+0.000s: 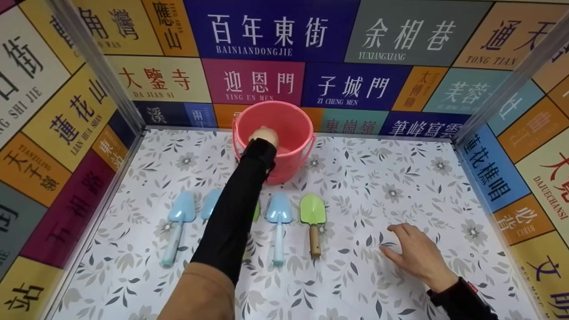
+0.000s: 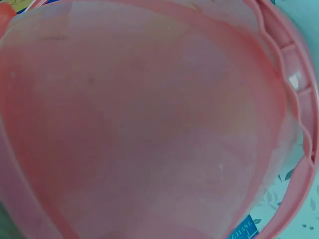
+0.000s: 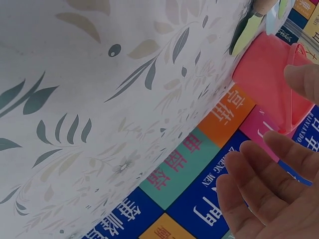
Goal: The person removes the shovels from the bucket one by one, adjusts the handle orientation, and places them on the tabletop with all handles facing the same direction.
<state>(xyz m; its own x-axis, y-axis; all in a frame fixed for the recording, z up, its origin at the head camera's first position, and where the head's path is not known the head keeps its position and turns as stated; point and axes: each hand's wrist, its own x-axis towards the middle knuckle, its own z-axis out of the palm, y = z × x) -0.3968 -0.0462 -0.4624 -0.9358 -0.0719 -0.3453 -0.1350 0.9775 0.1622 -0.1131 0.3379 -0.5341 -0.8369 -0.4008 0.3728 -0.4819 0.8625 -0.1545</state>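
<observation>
My left hand (image 1: 266, 135) reaches over the near rim into a pink plastic bucket (image 1: 291, 166) at the back of the table. Its fingers are hidden inside, and in the left wrist view the bucket wall (image 2: 149, 119) fills most of the picture. My right hand (image 1: 413, 253) hovers over the right side of the table, holding nothing, with its fingers (image 3: 259, 189) loosely bent and spread from the thumb. Between the hands lies a green trowel (image 1: 313, 209) with a brown handle, and left of it a light blue trowel (image 1: 279, 211).
Farther left lie another blue trowel (image 1: 182, 209) and a blue blade (image 1: 210, 204) partly covered by my left arm. A sliver of green (image 1: 257, 211) shows beside the sleeve. Panels with printed signs (image 1: 271, 31) enclose the floral tabletop (image 1: 378, 178) at the back and sides.
</observation>
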